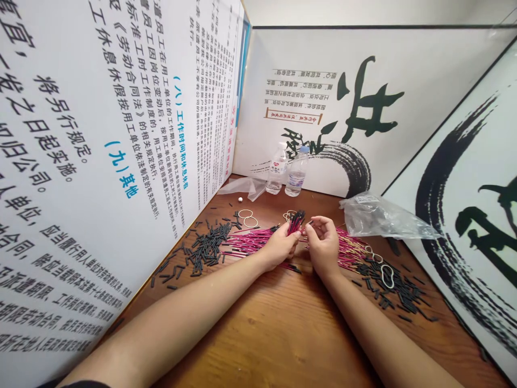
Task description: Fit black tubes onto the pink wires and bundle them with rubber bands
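Note:
My left hand [281,245] is closed around a bundle of pink wires with black-sleeved tips [296,220], which stick up above the fingers. My right hand [324,241] sits just beside it, its fingers pinched on something small I cannot make out, close to the bundle's tips. More pink wires [248,240] lie flat on the wooden table [266,328] left of my left hand, and others [349,247] lie right of my right hand. Loose short black sleeves [205,249] are scattered at the left and another heap of black sleeves [398,288] at the right.
Printed boards wall in the table on the left, back and right. Two water bottles [297,172] stand at the back. A clear plastic bag [379,218] lies at the right, another [244,186] by the bottles. Rubber bands [248,218] lie near the wires.

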The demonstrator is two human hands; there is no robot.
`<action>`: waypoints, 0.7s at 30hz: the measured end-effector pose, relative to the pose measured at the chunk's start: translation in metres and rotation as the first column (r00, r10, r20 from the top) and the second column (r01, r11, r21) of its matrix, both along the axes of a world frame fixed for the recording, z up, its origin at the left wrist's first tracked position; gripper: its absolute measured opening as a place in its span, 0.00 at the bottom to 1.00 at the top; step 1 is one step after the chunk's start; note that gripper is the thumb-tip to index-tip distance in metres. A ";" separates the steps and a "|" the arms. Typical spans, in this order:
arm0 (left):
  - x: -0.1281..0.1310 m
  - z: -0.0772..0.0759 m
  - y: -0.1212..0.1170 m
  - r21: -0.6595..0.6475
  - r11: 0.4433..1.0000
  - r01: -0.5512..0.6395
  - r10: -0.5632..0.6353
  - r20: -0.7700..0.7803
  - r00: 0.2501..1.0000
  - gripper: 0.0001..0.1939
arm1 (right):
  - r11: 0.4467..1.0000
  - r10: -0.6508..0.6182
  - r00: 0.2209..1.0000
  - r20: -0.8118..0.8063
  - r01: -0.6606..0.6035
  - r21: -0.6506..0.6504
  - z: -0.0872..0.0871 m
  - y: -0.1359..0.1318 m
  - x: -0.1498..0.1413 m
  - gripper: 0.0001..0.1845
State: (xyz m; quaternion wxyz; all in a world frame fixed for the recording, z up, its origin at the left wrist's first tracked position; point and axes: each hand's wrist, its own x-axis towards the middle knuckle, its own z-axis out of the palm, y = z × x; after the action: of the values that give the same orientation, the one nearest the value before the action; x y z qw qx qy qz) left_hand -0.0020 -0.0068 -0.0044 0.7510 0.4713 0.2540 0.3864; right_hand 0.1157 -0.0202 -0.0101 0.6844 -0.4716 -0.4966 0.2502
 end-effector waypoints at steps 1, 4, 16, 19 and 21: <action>0.000 0.000 0.000 0.000 1.000 -0.005 0.005 0.002 1.000 0.14 | 1.000 0.000 1.000 0.008 0.000 0.000 -0.001 0.000 0.000 0.13; 0.001 0.000 0.000 0.005 1.000 -0.018 0.018 0.007 1.000 0.13 | 1.000 0.001 1.000 0.028 -0.001 -0.005 -0.002 0.000 -0.001 0.12; 0.000 0.002 -0.001 0.010 1.000 -0.021 0.021 0.001 1.000 0.14 | 0.999 0.042 0.999 0.030 -0.042 -0.024 -0.003 0.000 -0.002 0.14; 0.000 0.002 0.000 0.009 1.000 -0.021 0.021 0.000 1.000 0.15 | 0.999 0.045 0.997 0.060 -0.043 -0.024 -0.003 -0.001 -0.002 0.14; 0.000 0.002 0.000 0.012 1.000 -0.021 0.021 0.004 1.000 0.14 | 0.999 0.043 0.996 0.073 -0.042 -0.024 -0.003 -0.001 -0.002 0.14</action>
State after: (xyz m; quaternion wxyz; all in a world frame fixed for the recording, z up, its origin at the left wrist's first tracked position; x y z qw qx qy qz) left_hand -0.0016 -0.0070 -0.0028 0.7445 0.4724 0.2553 0.3967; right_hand 0.1136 -0.0213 -0.0133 0.6549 -0.4774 -0.5284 0.2528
